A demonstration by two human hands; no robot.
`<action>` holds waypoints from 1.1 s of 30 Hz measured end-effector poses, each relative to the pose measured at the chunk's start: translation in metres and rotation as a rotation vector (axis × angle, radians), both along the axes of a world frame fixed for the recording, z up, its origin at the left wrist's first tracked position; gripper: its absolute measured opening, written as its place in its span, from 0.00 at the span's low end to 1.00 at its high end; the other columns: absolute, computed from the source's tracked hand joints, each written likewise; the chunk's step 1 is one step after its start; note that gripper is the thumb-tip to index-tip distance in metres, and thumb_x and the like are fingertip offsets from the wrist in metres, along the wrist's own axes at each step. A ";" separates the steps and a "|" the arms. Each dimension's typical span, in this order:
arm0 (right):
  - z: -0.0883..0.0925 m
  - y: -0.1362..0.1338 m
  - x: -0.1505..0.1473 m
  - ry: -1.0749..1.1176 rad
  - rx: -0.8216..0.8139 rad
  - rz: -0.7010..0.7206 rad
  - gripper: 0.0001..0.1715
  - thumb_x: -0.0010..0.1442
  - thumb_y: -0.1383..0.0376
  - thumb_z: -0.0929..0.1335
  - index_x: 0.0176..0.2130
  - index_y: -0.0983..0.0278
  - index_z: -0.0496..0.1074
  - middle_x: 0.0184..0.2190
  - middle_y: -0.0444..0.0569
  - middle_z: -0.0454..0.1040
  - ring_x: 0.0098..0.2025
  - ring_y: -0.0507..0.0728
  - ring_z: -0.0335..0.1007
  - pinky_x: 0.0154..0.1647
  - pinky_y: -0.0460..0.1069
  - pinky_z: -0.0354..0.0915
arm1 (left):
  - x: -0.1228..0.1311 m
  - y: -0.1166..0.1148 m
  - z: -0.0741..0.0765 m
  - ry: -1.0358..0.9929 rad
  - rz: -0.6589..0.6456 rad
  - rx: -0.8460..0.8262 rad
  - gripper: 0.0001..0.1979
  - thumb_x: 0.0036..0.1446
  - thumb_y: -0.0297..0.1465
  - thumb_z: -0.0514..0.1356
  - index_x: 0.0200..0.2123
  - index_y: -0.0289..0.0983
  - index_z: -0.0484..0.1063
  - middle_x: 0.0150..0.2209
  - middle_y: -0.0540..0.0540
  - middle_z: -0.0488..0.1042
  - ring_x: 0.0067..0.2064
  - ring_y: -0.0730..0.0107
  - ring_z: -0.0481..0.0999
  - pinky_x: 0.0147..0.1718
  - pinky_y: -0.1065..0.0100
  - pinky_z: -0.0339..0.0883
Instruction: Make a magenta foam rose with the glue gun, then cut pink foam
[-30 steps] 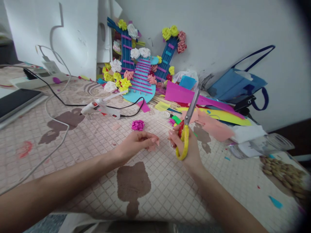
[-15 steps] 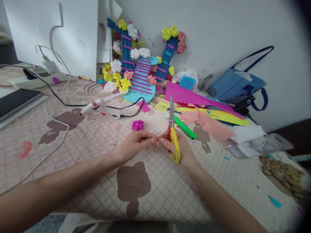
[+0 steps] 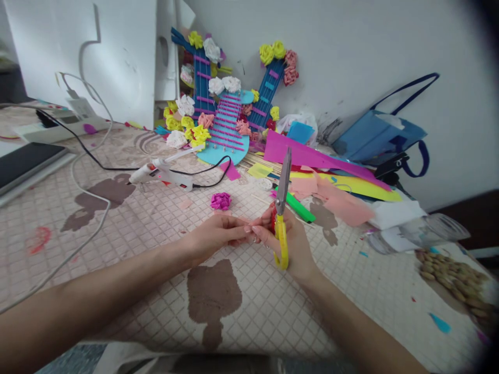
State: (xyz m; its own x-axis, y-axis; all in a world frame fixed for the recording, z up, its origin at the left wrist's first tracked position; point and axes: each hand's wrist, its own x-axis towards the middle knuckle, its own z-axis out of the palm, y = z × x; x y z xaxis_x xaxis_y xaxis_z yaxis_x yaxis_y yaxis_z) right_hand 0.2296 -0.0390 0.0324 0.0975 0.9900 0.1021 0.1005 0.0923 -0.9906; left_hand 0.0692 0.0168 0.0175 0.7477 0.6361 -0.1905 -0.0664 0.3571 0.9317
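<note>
My left hand (image 3: 220,232) pinches a small piece of pink paper, mostly hidden by its fingers. My right hand (image 3: 288,241) meets it fingertip to fingertip and holds scissors (image 3: 284,197) with yellow and red handles, blades pointing up and away. Just beyond my left hand lies a magenta paper flower (image 3: 221,201). A green strip (image 3: 299,206) rests behind my right hand. The white glue gun (image 3: 161,174) lies on its side on the patterned cloth to the left.
Paper-flower decorations (image 3: 230,127) lean at the wall. Magenta sheet (image 3: 312,153), pink paper (image 3: 339,200) and a blue bag (image 3: 382,135) are at the back right. A clear cup (image 3: 436,228) and nuts (image 3: 448,275) sit right. Cables, a power strip (image 3: 58,124) and a dark device (image 3: 29,161) are left.
The scissors in my right hand have tilted to the right and their blades show wider. My fingertips have shifted, and the pink paper between them shows less.
</note>
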 end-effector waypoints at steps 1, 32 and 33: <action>0.000 0.000 0.000 0.006 -0.003 0.007 0.20 0.47 0.59 0.75 0.33 0.60 0.62 0.27 0.43 0.74 0.26 0.54 0.72 0.28 0.50 0.69 | 0.000 0.000 0.001 -0.012 -0.009 -0.050 0.12 0.51 0.38 0.65 0.31 0.34 0.78 0.30 0.47 0.75 0.28 0.77 0.64 0.28 0.72 0.54; -0.012 0.009 0.011 0.118 -0.213 -0.017 0.22 0.45 0.54 0.75 0.32 0.61 0.63 0.18 0.36 0.66 0.17 0.47 0.60 0.13 0.42 0.53 | -0.004 0.003 0.000 0.080 0.081 0.269 0.08 0.55 0.33 0.62 0.36 0.34 0.76 0.36 0.45 0.78 0.38 0.68 0.74 0.39 0.67 0.66; -0.011 0.008 0.010 0.133 -0.222 -0.015 0.22 0.45 0.55 0.75 0.31 0.61 0.62 0.18 0.36 0.66 0.17 0.47 0.59 0.13 0.42 0.52 | -0.004 0.003 0.001 0.088 0.090 0.308 0.09 0.55 0.33 0.61 0.36 0.34 0.76 0.36 0.44 0.78 0.38 0.67 0.75 0.40 0.66 0.66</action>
